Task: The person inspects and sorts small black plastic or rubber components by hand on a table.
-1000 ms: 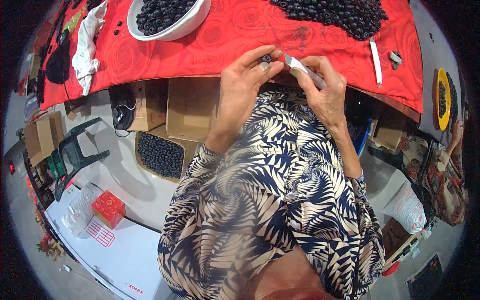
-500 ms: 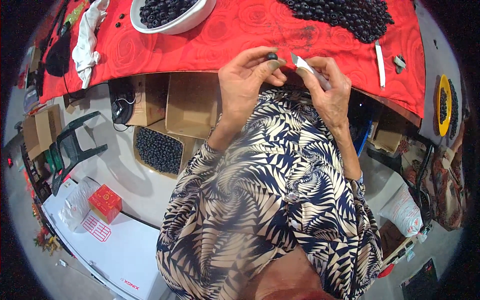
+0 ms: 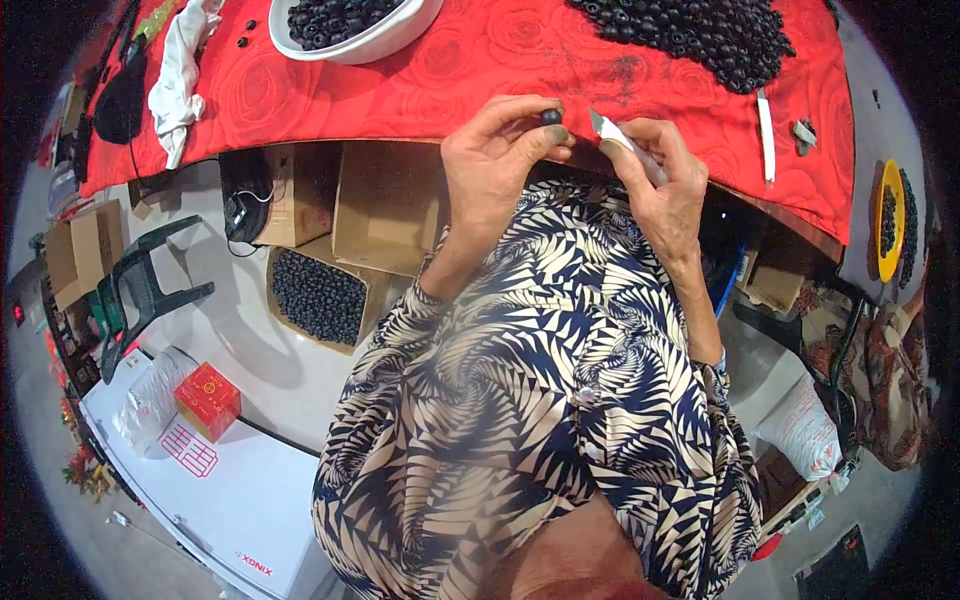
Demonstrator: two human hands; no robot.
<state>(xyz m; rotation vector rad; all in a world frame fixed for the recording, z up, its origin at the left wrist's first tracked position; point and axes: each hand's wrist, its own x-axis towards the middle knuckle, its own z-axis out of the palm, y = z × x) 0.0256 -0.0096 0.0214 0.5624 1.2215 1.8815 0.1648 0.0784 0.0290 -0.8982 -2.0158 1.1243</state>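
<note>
In front of my chest, by the near edge of the red-covered table, my left hand (image 3: 485, 170) pinches a small dark round bead (image 3: 550, 117) between thumb and fingertips. My right hand (image 3: 668, 185) grips a small white-handled knife (image 3: 618, 135), its pointed blade angled up and left toward the bead. A narrow gap parts blade and bead. Beyond, on the red cloth (image 3: 520, 60), lies a large heap of similar dark beads (image 3: 710, 45). To its left stands a white bowl (image 3: 395, 42) holding more of them.
A thin white stick-like tool (image 3: 767, 135) and a small grey piece (image 3: 804, 134) lie at the table's right. A white cloth (image 3: 178, 95) lies at left. Below are a box of beads (image 3: 318, 297), a dark stool (image 3: 150, 285) and a red box (image 3: 208, 400).
The whole view has shifted slightly. My hands keep the same holds on the bead and the knife, and the gap between them looks much the same.
</note>
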